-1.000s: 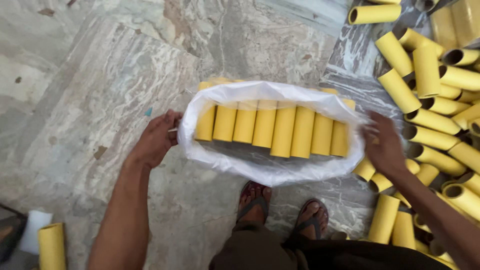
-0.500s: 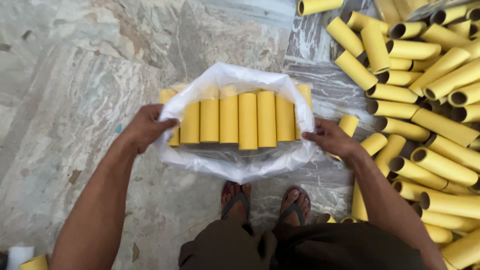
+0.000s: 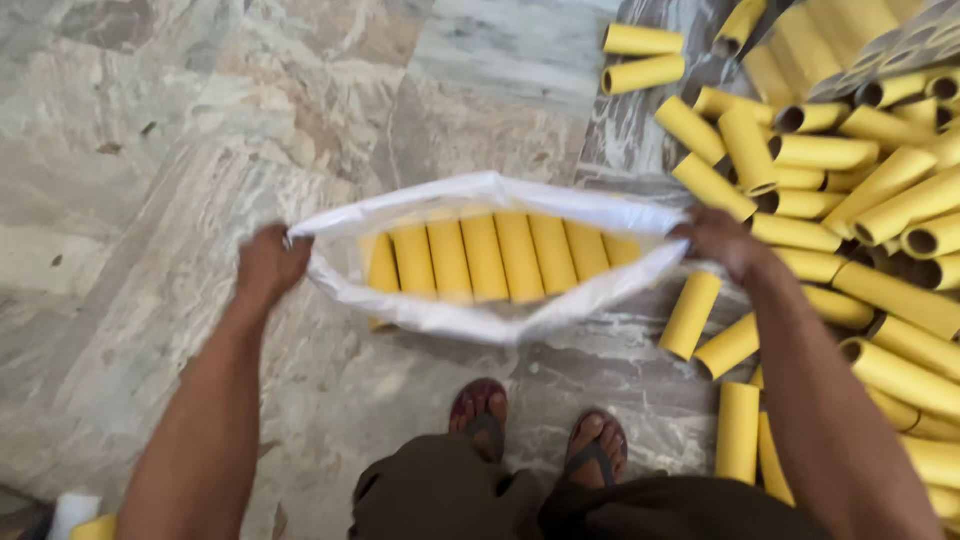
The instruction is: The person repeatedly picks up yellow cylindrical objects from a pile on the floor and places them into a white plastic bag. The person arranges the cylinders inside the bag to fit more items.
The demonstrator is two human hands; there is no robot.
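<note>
The floor (image 3: pixel 200 150) is polished stone, veined in grey, beige and pale green, laid in large slabs. A straight seam (image 3: pixel 395 95) between slabs runs up the floor. Left of the seam the stone is warmer and mottled; right of it, greyer and streaked. Soft, even light, no hard shadows.

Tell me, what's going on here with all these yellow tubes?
A person stands on a stone floor and holds a white plastic bag open with both hands: the left hand grips one end of the rim, the right hand the other. Inside the bag a row of yellow tubes lies side by side. Many more loose tubes are heaped on the floor to the person's right. The person's sandalled feet are just behind the bag.
</note>
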